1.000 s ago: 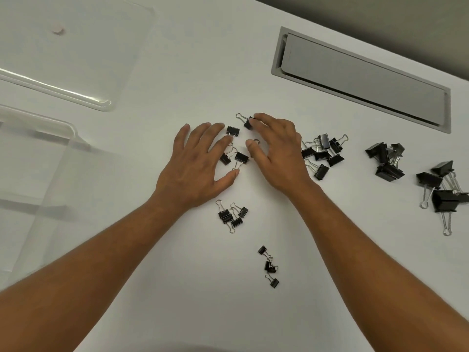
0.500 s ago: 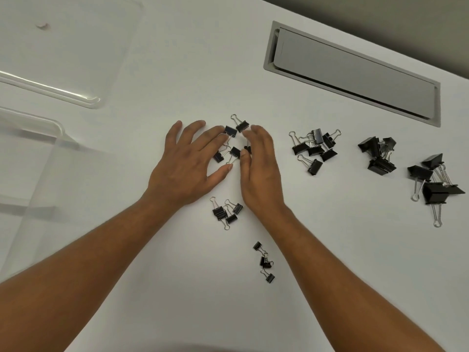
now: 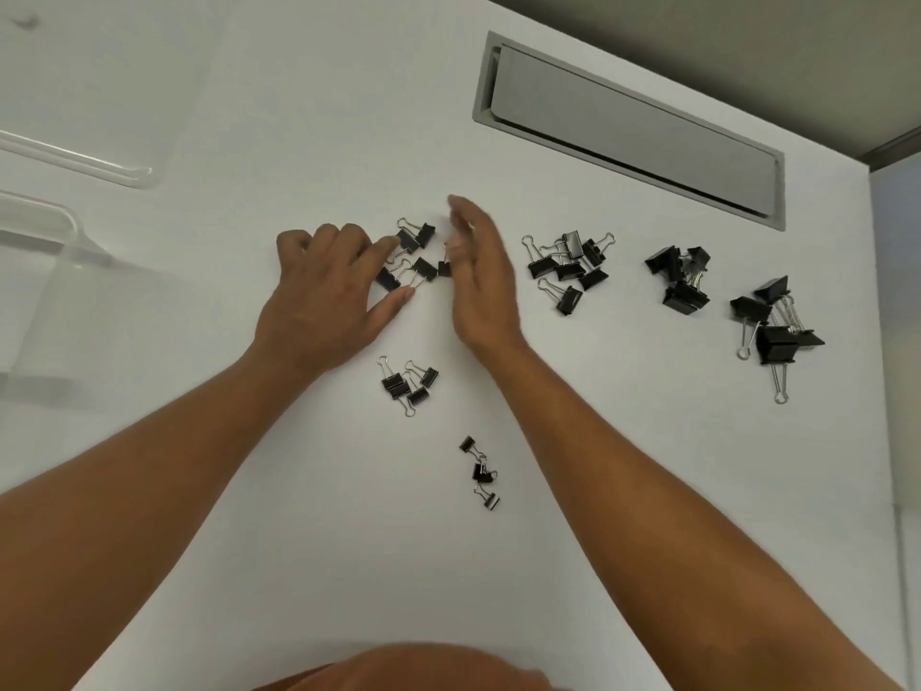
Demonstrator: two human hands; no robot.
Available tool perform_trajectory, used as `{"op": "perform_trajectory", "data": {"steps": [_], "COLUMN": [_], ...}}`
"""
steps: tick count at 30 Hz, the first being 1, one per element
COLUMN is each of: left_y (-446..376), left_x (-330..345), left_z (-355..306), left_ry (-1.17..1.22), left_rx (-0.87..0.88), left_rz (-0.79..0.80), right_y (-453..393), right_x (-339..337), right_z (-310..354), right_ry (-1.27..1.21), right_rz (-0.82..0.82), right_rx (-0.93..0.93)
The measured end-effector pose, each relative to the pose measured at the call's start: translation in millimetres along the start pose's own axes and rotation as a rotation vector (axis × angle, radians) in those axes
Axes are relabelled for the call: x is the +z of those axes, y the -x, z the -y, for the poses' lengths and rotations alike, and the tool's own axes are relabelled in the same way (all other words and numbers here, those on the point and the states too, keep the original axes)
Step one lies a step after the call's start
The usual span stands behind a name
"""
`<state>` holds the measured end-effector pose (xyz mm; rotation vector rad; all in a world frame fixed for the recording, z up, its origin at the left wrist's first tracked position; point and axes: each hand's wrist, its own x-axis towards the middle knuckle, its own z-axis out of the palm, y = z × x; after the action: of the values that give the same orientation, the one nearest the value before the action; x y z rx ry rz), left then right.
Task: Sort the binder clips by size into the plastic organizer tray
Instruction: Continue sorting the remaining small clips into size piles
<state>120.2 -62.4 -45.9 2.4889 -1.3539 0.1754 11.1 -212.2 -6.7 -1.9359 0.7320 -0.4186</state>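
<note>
Black binder clips lie in separate heaps on the white table. A small heap [image 3: 416, 254] sits between my two hands. My left hand [image 3: 329, 296] rests palm down on its left side, fingers curled and touching the clips. My right hand [image 3: 481, 276] stands on edge against the heap's right side, fingers straight. Neither hand holds a clip. Other heaps: small clips [image 3: 408, 384], tiny clips [image 3: 481, 471], medium clips [image 3: 568, 266], large clips [image 3: 680, 279] and the largest clips [image 3: 772, 324] at the right. The clear plastic organizer tray [image 3: 55, 226] is at the left edge.
A clear plastic lid [image 3: 94, 92] lies at the back left. A grey cable hatch [image 3: 633, 127] is set into the table at the back right. The table's right edge [image 3: 877, 341] runs just past the largest clips.
My right hand has turned from flat on the table onto its edge and pushed the clips left. My left hand's fingers have curled in. The heap between them is tighter.
</note>
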Motion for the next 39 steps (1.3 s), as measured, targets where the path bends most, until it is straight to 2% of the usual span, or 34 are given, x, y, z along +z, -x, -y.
{"op": "perform_trajectory", "data": {"steps": [3, 6, 8, 10, 12, 14, 16, 18, 24, 30, 35, 39], "left_y": [0.2, 0.9, 12.2, 40.0, 78.4, 110.8, 127.5, 128.2, 126.0, 127.8, 116.7, 115.4], "left_x": [-3.9, -11.0, -16.7, -23.2, -26.1, -24.7, -18.6, -14.9, -6.5, -0.1, -3.0, -5.3], "left_z": [0.0, 0.5, -4.9, -17.6, -37.4, -57.5, -70.0, -71.8, -67.7, -66.6, -72.7, -68.8], "left_ry": [0.056, 0.187, 0.298, 0.357, 0.329, 0.232, 0.156, 0.159, 0.236, 0.297, 0.339, 0.190], "left_rx": [-0.006, -0.044, -0.036, 0.017, 0.082, 0.157, 0.230, 0.250, 0.303, 0.318, 0.285, 0.226], "left_rz": [-0.033, -0.081, -0.133, -0.136, -0.049, 0.100, 0.207, 0.236, 0.148, 0.071, 0.025, 0.069], "right_y": [25.8, 94.5, 148.9, 194.9, 222.3, 232.5, 232.2, 228.2, 189.7, 143.0, 159.4, 171.9], "right_x": [-27.8, -54.8, -66.2, -68.5, -66.4, -61.8, -56.6, -52.1, -55.8, -63.1, -62.9, -65.2], "right_z": [5.4, 5.7, -3.8, -17.4, -34.4, -45.2, -51.1, -54.1, -63.9, -75.8, -63.4, -67.3], "right_ry": [0.027, 0.254, 0.392, 0.507, 0.620, 0.646, 0.607, 0.553, 0.493, 0.539, 0.538, 0.600], "right_rz": [-0.084, -0.056, 0.034, 0.213, 0.370, 0.419, 0.389, 0.328, 0.175, 0.002, -0.010, -0.014], "right_rx": [0.048, -0.056, -0.136, -0.170, -0.232, -0.237, -0.221, -0.215, -0.238, -0.232, -0.134, -0.236]}}
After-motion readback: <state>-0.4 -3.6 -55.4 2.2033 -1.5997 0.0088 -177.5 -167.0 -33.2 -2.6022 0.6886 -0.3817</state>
